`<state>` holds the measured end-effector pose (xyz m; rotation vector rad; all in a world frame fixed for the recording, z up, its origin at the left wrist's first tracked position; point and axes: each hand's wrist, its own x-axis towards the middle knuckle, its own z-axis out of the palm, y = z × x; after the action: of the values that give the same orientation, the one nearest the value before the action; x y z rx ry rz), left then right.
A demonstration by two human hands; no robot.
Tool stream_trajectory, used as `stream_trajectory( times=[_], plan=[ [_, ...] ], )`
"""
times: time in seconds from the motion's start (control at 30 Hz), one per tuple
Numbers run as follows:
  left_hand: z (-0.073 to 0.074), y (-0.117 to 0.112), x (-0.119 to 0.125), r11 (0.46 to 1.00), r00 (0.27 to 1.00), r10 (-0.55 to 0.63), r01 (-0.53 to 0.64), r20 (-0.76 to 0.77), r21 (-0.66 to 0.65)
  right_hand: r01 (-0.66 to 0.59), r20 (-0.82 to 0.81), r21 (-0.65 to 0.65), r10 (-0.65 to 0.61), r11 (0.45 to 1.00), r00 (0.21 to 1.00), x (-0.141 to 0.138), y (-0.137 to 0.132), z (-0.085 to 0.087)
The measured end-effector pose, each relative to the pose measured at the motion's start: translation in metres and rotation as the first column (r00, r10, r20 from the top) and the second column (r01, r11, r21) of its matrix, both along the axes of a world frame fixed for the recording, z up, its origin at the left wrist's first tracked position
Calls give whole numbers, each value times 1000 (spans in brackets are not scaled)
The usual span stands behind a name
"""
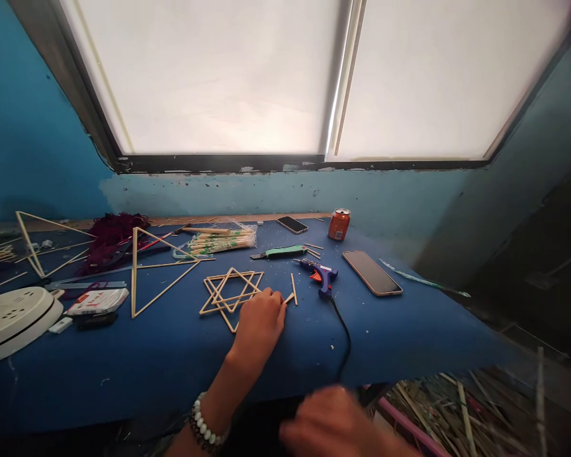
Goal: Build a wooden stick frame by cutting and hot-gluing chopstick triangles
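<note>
My left hand (259,324) rests on the blue table, fingers curled and pinching a short wooden stick (289,298) at the right corner of a flat star-like frame of sticks (229,291). A bead bracelet (204,431) is on that wrist. My right hand (335,422) is low at the table's front edge, blurred by motion, and its fingers do not show clearly. A blue and orange glue gun (320,275) lies just right of the stick frame, its black cord (345,336) running off the front edge. Another loose stick (294,289) lies beside it.
A large stick triangle (159,270) and a stick pyramid (38,244) stand at the left. A bag of sticks (221,240), green box cutter (280,252), two phones (372,272) (292,224), orange can (339,224), white power strip reel (12,320) and dark yarn (114,238) lie around. Scrap sticks (461,406) litter the floor.
</note>
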<state>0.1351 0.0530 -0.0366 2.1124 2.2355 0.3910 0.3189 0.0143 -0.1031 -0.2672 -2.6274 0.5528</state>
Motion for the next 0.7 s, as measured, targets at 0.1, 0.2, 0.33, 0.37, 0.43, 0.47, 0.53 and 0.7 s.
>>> stream_trajectory(
  times=[0.1, 0.2, 0.33, 0.37, 0.43, 0.47, 0.53, 0.7],
  plan=[
    [9, 1, -9, 997, 995, -9, 1, 96, 78, 344, -126, 89, -332, 935, 935, 6, 69, 51],
    [17, -1, -19, 985, 962, -13, -35, 272, 171, 581, 100, 281, -626, 764, 774, -10, 123, 92],
    [19, -3, -23, 987, 853, -42, -47, 521, 157, 481, 420, 412, -629, 774, 654, -48, 155, 99],
    [18, -3, -22, 992, 822, -48, -29, 567, 126, 467, 444, 408, -617, 785, 650, -56, 159, 97],
    [14, -2, -18, 997, 792, -42, -2, 609, 71, 452, 473, 387, -593, 804, 652, -65, 166, 92],
    [12, -1, -15, 998, 799, -35, 1, 601, 57, 447, 488, 375, -582, 813, 650, -67, 169, 90],
    [9, 3, -9, 998, 843, -3, -27, 538, 48, 437, 512, 347, -558, 830, 653, -66, 176, 89],
    [7, 14, 0, 995, 914, 97, -103, 394, -6, 410, 487, 272, -492, 871, 722, -51, 191, 89]
  ],
)
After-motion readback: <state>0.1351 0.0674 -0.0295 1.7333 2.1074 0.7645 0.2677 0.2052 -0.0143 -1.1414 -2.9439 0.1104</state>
